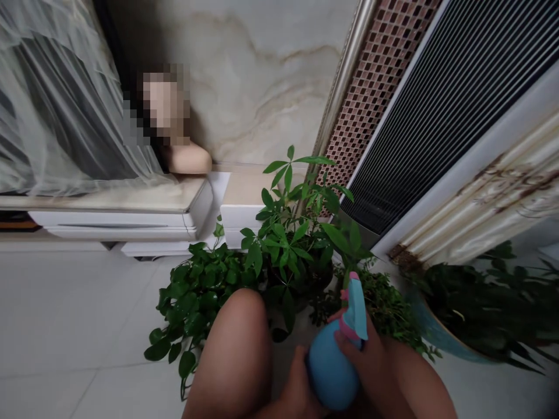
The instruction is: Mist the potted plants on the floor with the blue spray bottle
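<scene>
Between my knees I hold a blue spray bottle [334, 369] with a light blue and pink trigger head, tilted toward the plants. My right hand [364, 355] is wrapped around its neck just under the head, and the fingers behind it are partly hidden. Against the bottle's lower left side, my left hand [297, 381] is closed on the body. Just past my knees stands a potted plant with long pointed leaves [283, 244]. A trailing plant with round leaves [196, 291] spreads to its left, and a small-leaved plant [388, 299] grows to its right.
A large blue pot [454, 337] with dark foliage stands at the right. Behind the plants are a white low cabinet [117, 221], a tall ribbed black panel [454, 105] and a curtain [489, 192]. Sheer white fabric [74, 110] drapes over something dark at the left. Pale floor tiles [65, 314] extend leftward.
</scene>
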Tool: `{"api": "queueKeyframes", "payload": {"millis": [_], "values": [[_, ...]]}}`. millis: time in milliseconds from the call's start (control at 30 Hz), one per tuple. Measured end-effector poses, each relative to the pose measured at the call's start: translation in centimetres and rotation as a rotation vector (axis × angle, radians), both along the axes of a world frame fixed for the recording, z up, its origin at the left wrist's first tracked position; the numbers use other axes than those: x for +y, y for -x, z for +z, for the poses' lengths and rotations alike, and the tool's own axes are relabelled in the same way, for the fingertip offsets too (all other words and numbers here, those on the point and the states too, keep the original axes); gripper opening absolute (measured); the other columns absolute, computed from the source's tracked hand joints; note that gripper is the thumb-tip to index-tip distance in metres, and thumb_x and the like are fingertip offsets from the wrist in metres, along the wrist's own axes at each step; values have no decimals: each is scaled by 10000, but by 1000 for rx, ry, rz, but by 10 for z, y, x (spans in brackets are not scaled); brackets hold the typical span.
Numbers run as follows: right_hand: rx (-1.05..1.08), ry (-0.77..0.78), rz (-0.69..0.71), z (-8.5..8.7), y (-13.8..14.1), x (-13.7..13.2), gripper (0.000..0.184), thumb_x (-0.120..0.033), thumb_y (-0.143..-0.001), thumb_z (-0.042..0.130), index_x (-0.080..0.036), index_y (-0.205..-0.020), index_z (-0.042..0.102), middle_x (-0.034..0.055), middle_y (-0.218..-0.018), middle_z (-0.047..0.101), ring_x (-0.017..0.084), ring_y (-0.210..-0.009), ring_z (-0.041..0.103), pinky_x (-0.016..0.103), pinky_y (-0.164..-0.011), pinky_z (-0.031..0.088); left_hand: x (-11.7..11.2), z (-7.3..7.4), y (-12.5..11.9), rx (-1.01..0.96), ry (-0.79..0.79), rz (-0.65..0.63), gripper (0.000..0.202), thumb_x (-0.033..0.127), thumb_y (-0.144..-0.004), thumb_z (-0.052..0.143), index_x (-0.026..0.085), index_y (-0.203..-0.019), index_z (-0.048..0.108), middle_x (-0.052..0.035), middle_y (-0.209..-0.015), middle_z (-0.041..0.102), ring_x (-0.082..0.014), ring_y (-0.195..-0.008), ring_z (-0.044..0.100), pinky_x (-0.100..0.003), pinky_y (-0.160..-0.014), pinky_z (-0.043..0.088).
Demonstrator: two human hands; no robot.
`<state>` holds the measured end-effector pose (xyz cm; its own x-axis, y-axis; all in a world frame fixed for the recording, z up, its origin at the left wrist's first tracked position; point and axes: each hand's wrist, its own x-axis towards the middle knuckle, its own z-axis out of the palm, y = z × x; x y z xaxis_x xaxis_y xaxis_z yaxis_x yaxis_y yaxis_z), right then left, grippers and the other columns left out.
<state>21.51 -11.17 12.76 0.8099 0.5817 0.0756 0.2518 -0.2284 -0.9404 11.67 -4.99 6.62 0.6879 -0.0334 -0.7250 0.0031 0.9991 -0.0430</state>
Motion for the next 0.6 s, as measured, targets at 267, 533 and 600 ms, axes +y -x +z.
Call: {"api": "queueKeyframes", "payload": {"millis": [267, 533, 600], "values": [[23, 45, 66, 9, 10, 6, 677, -372, -644, 671, -215, -1283, 512, 23, -846, 696, 216, -734, 660, 334, -736, 569, -8, -5, 3, -86, 10, -15, 743, 565, -971, 226, 31, -1474, 345, -192, -939, 748, -300, -832, 727, -391, -830, 514], [21, 6, 21, 11, 12, -2, 498, -348, -645, 655, -236, -1120, 554, -14, -733, 647, 189, -645, 621, 306, -634, 546, -10, -7, 2, -184, 40, -53, 641, 496, -976, 240, 7, -1166, 608, -196, -847, 755, -288, -787, 735, -376, -809, 525], [23, 15, 27, 7, 11, -3, 510, -351, -648, 657, -232, -1132, 551, -10, -746, 642, 187, -650, 616, 305, -631, 543, -11, -9, 0, -180, 32, -59, 615, 472, -983, 228, 45, -1033, 668, -189, -856, 762, -264, -777, 736, -359, -834, 526]]}}
